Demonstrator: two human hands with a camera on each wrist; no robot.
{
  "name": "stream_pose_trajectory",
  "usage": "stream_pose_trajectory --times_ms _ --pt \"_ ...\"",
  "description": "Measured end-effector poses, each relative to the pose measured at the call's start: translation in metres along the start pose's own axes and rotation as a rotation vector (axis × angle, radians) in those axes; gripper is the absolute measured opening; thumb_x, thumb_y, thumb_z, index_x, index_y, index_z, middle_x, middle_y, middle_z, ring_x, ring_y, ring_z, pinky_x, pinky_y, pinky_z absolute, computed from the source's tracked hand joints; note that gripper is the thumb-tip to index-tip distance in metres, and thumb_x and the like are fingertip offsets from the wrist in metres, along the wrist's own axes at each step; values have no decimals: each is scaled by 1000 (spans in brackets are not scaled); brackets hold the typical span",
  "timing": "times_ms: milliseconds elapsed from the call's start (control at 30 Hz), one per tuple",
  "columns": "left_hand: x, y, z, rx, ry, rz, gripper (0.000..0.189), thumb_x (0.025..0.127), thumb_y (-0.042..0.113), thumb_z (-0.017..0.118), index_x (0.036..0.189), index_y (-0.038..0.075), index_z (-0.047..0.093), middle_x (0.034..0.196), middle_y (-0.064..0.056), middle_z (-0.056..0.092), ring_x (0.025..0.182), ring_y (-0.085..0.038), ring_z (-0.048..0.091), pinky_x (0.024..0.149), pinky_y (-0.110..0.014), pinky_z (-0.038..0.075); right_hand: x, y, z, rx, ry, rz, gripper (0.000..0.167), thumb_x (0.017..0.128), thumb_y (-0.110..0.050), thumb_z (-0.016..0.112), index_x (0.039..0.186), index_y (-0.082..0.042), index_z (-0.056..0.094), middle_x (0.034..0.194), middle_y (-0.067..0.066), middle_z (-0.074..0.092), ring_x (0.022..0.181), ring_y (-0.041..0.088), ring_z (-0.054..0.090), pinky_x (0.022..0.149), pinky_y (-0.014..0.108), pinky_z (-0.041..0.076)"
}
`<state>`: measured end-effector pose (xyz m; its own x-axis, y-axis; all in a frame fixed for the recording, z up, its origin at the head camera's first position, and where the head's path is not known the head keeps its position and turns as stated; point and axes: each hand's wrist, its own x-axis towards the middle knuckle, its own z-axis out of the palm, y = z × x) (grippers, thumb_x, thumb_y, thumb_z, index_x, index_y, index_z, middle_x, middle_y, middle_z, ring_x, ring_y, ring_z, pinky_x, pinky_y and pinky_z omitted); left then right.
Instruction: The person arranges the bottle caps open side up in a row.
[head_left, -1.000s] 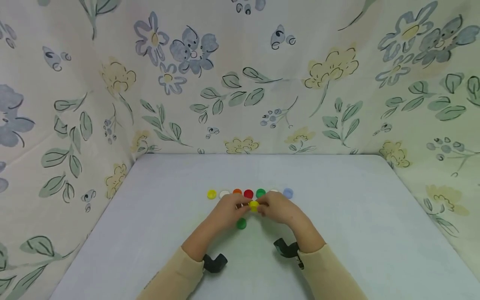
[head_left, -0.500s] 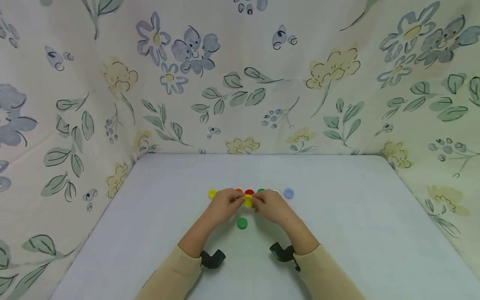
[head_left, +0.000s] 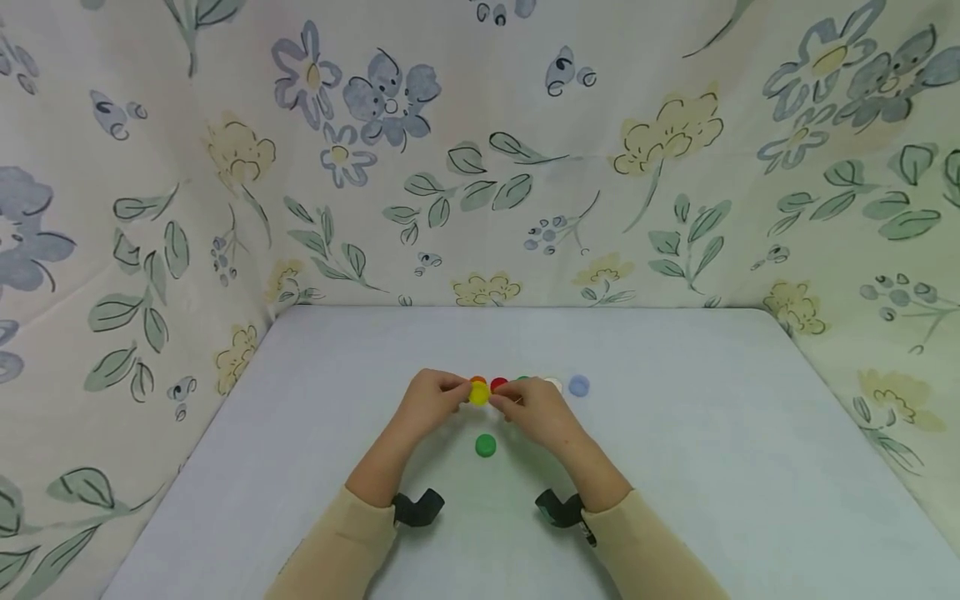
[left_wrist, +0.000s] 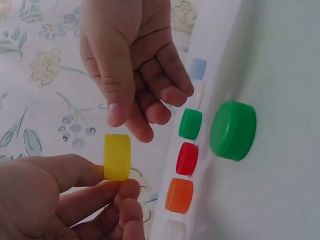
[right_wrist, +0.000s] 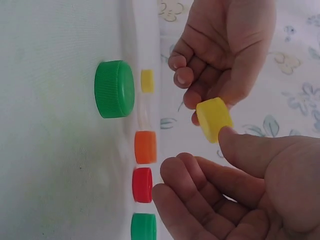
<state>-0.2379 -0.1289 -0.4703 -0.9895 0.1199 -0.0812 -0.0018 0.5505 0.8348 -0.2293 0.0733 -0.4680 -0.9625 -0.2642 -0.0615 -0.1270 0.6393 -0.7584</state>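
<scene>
My left hand (head_left: 431, 404) pinches a yellow bottle cap (left_wrist: 117, 157) between thumb and fingers, raised above the table. Close to the cap's other side is my right hand (head_left: 542, 412). A small gap shows between its fingertips and the cap in the left wrist view, and it holds nothing. Nearer the person, a green bottle cap (head_left: 486, 446) lies by itself on the table. Behind the hands runs a row of caps, among them an orange cap (right_wrist: 145, 147), a red cap (right_wrist: 142, 185) and a green cap (left_wrist: 190, 124). In the head view the hands partly hide this row.
A pale blue cap (head_left: 578, 386) ends the row on the right, beside a white cap (head_left: 553, 384). Another yellow cap (right_wrist: 146, 81) lies at its other end. The white table (head_left: 712, 433) is bordered by a floral cloth (head_left: 495, 167) at the back and sides.
Both hands have moved left and slightly away from the person with the yellow cap. The right hand has let go of the cap, which stays in the left hand.
</scene>
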Motion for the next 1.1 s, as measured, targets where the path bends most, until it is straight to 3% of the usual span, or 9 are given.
stream_pose_trajectory --times_ms 267,500,767,900,1100 --pt "2 -1 3 -5 -52 -2 20 100 17 66 105 4 79 89 -2 72 77 -19 61 68 -30 51 -3 -3 -1 0 -35 -16 27 99 -26 70 118 -7 75 93 2 71 79 16 63 70 31 54" --pt "3 2 9 110 -55 -4 18 97 16 72 106 2 78 90 -4 68 73 -19 58 67 -29 53 -3 0 -3 -108 -21 -30 23 98 -19 72 116 -5 76 100 2 72 85 16 63 79 32 58" --pt "2 -5 25 334 26 -2 19 95 19 74 88 2 78 76 -1 66 71 -18 56 65 -30 50 0 2 -5 -129 -18 -15 17 97 -17 72 110 -6 77 96 1 72 83 16 62 78 32 57" --pt "0 -8 29 326 55 4 19 94 16 73 81 3 77 71 0 65 68 -18 56 63 -30 48 0 2 -6 -128 -15 -11 17 99 -19 71 109 -8 78 95 0 72 84 16 62 78 32 57" --pt "-1 -8 28 303 68 -10 16 94 14 72 85 2 78 76 -1 67 70 -18 57 66 -30 51 -1 2 -8 -135 -12 -29 18 99 -20 69 108 -8 78 96 0 72 84 17 61 78 33 57"
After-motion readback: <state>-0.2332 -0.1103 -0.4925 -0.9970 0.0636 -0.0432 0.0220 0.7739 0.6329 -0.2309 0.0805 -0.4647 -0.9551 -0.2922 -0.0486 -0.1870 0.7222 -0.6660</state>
